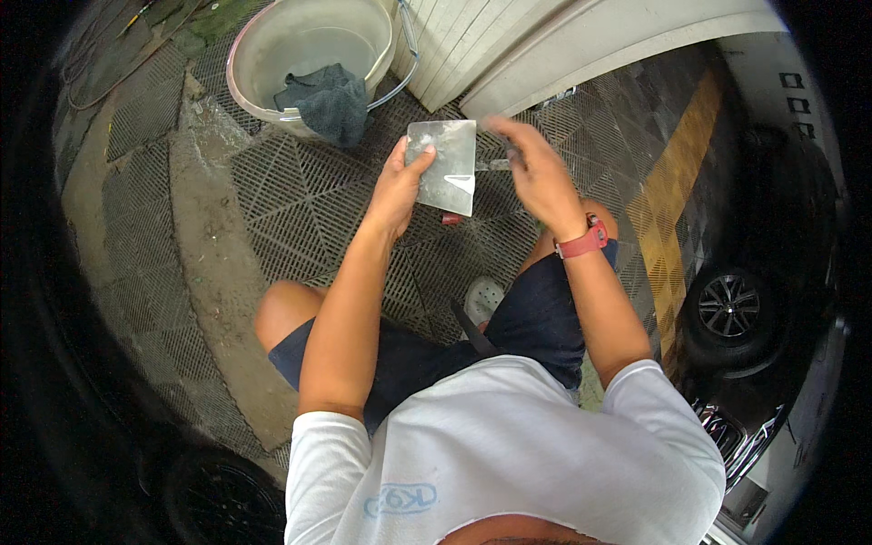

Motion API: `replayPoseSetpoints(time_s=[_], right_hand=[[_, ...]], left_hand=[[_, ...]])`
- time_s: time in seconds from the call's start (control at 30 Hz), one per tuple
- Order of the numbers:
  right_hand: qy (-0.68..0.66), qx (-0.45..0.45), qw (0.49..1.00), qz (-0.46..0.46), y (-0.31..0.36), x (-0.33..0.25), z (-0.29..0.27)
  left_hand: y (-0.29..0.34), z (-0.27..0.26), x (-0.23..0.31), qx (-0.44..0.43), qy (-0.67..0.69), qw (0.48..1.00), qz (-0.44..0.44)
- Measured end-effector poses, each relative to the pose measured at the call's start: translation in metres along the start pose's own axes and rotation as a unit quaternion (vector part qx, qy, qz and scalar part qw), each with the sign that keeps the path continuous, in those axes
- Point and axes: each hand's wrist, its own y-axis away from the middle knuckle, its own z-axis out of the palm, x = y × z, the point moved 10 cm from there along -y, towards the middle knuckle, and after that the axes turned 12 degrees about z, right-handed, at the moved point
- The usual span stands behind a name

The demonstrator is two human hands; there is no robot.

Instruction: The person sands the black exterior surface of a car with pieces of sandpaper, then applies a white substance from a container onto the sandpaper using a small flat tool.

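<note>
My left hand [396, 186] grips a flat, squarish grey sheet [442, 156] by its left edge, thumb on top and fingers beneath. The sheet looks smudged, and a bright white patch shows near its lower right corner. Just right of it, my right hand [540, 173] is partly smeared by motion, with a red band on the wrist. Its thumb and fingers close on a thin grey bar [495, 165] that reaches to the sheet's right edge. Whether the bar touches the sheet or passes behind it, I cannot tell.
A pale bucket [238, 77] with a wire handle stands beyond my left hand, a dark grey cloth [329, 102] draped over its rim. A white panelled surface [536, 59] rises ahead. Below the sheet lies a small red object [451, 219] on the grated floor mats [291, 200].
</note>
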Motion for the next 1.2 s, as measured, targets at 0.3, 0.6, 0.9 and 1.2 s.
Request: replayPoseSetpoints(time_s=[0.3,0.6,0.9,1.2], right_hand=[[0.224,-0.115,0.952,-0.176,0.057,-0.034,0.041],[-0.072,-0.104,0.98,-0.155,0.059,-0.063,0.011],[0.149,-0.098,0.981,-0.077,0.054,-0.015,0.025],[0.225,-0.034,0.971,-0.067,0.056,-0.004,0.011]], left_hand=[[-0.007,-0.025,-0.015,0.079,-0.045,0.994,0.066],[0.004,-0.017,-0.011,0.138,0.061,0.989,-0.006],[-0.003,-0.021,0.0,0.125,0.104,0.984,0.071],[-0.003,-0.009,0.024,0.101,-0.029,0.984,0.146]])
